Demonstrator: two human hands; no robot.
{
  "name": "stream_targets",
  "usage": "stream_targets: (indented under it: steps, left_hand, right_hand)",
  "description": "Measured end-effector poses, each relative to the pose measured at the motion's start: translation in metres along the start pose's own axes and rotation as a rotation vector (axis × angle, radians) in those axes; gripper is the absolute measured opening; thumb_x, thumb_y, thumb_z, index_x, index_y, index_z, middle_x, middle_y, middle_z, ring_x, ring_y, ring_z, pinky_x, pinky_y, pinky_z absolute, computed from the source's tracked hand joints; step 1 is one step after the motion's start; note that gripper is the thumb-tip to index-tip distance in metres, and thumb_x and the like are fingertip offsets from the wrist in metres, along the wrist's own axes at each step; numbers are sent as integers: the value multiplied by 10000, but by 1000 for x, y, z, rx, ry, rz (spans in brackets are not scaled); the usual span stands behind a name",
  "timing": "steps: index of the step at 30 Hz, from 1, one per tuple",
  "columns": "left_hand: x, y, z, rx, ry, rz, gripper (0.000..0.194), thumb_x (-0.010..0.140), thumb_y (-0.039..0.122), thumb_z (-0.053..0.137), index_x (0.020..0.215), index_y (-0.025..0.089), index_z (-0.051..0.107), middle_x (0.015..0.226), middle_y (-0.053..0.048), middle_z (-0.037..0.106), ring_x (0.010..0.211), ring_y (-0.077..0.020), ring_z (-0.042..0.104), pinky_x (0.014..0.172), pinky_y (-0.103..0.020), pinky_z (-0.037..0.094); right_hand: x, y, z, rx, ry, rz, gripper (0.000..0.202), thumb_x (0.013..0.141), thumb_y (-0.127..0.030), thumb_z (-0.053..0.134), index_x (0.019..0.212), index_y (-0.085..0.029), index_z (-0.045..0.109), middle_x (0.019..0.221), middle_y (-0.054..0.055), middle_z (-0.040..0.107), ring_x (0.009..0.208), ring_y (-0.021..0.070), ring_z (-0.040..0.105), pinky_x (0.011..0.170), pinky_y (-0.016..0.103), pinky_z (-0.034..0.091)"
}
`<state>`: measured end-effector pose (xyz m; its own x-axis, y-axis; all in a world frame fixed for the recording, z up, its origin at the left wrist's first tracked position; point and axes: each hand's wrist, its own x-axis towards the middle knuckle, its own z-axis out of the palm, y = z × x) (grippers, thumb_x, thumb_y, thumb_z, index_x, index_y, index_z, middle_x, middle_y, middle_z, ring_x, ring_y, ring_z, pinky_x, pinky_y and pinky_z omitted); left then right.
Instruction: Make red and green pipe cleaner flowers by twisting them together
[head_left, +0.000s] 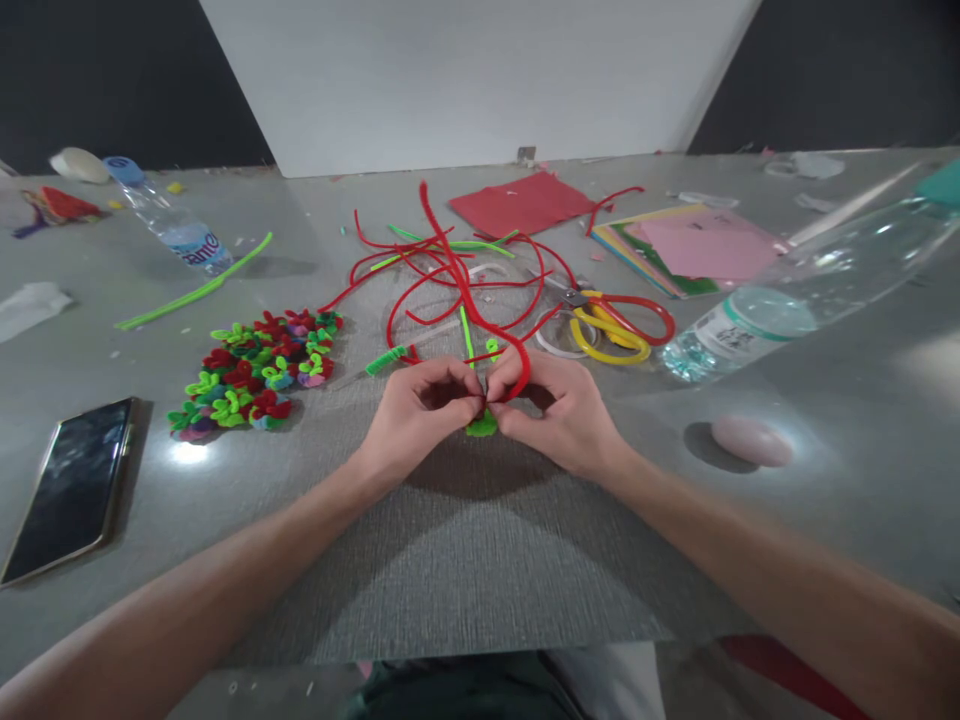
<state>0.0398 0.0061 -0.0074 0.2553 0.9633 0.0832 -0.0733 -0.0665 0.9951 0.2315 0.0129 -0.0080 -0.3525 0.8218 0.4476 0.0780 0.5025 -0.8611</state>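
Observation:
My left hand (435, 405) and my right hand (551, 405) meet over the near middle of the table, both with fingers pinched. A small green pipe-cleaner piece (482, 424) sticks out below the fingertips. From my right hand a long red pipe cleaner (461, 285) curves up and away over the pile. Fingers hide where red and green meet. Just beyond the hands lie loose red and green pipe cleaners (405, 265) and a stick wound with green pipe cleaner (386, 361). Scissors (611, 320) with red and yellow handles rest to the right.
Several small pipe-cleaner flowers (244, 375) cluster at left, near a phone (71, 480). Bottles stand at left (172, 220) and right (757, 310). A pink oval object (752, 440) lies right. Red sheet (521, 203) and coloured papers (697, 245) lie behind.

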Motion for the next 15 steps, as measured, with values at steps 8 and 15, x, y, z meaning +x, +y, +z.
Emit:
stream_targets:
  steps: [8,15]
  left_hand:
    - [1,-4,-2,-40,15,-6,66,800,199,752,829,177,697,745,2,651,663,-114,584,623,-242,494]
    - [3,-1,-1,1,-129,4,115,839,199,760,915,159,684,883,-41,736,789,-139,670,715,-254,556]
  right_hand:
    - [2,-1,-5,-37,9,5,123,950,-198,656,847,-222,718,799,-10,674,727,133,607,674,280,468]
    - [3,2,-7,30,30,118,297,1018,-415,672,829,-196,740,680,-10,663,628,121,606,604,256,480]
